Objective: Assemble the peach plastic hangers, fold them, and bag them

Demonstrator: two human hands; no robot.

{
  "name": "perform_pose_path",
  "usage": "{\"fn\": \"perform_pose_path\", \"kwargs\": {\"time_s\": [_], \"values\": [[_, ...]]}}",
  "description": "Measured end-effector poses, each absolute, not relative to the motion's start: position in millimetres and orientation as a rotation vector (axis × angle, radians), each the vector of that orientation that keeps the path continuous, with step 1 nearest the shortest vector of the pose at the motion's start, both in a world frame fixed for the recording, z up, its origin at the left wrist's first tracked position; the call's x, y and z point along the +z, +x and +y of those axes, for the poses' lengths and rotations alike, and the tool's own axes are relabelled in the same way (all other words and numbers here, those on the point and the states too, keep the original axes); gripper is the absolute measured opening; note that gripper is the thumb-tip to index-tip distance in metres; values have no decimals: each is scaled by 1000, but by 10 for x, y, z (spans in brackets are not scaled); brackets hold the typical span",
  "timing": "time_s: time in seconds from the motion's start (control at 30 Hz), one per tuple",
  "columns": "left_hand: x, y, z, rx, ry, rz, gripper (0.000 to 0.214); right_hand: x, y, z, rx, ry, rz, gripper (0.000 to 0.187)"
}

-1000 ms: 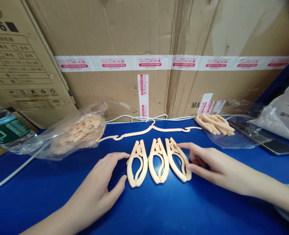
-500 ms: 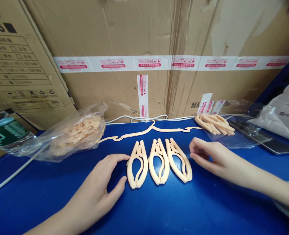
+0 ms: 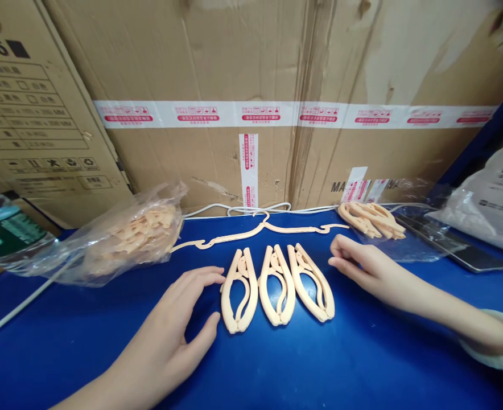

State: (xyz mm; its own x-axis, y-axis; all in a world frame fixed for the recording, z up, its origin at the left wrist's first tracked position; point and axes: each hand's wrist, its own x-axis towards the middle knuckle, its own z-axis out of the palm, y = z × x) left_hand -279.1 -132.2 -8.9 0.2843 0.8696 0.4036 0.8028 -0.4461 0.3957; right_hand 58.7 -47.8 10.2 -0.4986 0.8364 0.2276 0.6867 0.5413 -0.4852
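Observation:
Three cream folding hangers lie folded in a row on the blue table: a left one point(image 3: 252, 296), a middle one point(image 3: 291, 293) and a right one point(image 3: 326, 293). Behind them an unfolded hanger point(image 3: 240, 234) is spread wide, its hook toward the box. My left hand point(image 3: 174, 324) rests open beside the left folded hanger, thumb apart from the fingers. Its fingertips are at that hanger's edge; whether they touch, I cannot tell. Just right of the right folded hanger, my right hand point(image 3: 358, 262) is closed with fingers curled in, and nothing shows in it.
A clear bag of cream pieces point(image 3: 136, 233) lies at left, near a green-labelled bottle point(image 3: 10, 233). More folded hangers point(image 3: 373, 219) sit on clear plastic at right, beside a dark phone point(image 3: 460, 245) and a white bag point(image 3: 490, 193). Cardboard boxes point(image 3: 209, 159) and a white cable point(image 3: 209, 210) border the back.
My right hand's fingers have curled tighter, closing the gap by the thumb. My left hand has hardly moved. The hangers lie as before; the view has shifted slightly.

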Motion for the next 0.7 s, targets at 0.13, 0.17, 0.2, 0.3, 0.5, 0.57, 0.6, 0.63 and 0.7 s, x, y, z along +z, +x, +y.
{"fn": "perform_pose_path", "kwargs": {"time_s": [0.13,0.17,0.2,0.3,0.5,0.57,0.6,0.63,0.7], "values": [[-88,-2775,-1326,899,2411,1596,35,55,651,-331,323,-1246,-2270,31],[-86,-2775,-1325,893,2417,1599,35,42,666,-290,313,-1235,-2271,30],[-85,-2778,-1324,882,2427,1601,36,28,677,-247,304,-1213,-2278,27],[-81,-2794,-1316,836,2488,1577,38,-7,689,-122,207,-1107,-2312,23],[-94,-2819,-1298,818,2520,1585,37,-47,679,16,10,-1143,-2533,48],[-101,-2827,-1295,817,2533,1571,39,-50,679,7,28,-1170,-2600,51],[-103,-2829,-1296,819,2536,1565,40,-46,676,-5,23,-1168,-2607,49],[-104,-2828,-1299,825,2530,1565,41,-36,670,-22,11,-1160,-2600,47],[-100,-2819,-1310,842,2499,1570,40,-3,648,-62,-4,-1136,-2575,39]]}}
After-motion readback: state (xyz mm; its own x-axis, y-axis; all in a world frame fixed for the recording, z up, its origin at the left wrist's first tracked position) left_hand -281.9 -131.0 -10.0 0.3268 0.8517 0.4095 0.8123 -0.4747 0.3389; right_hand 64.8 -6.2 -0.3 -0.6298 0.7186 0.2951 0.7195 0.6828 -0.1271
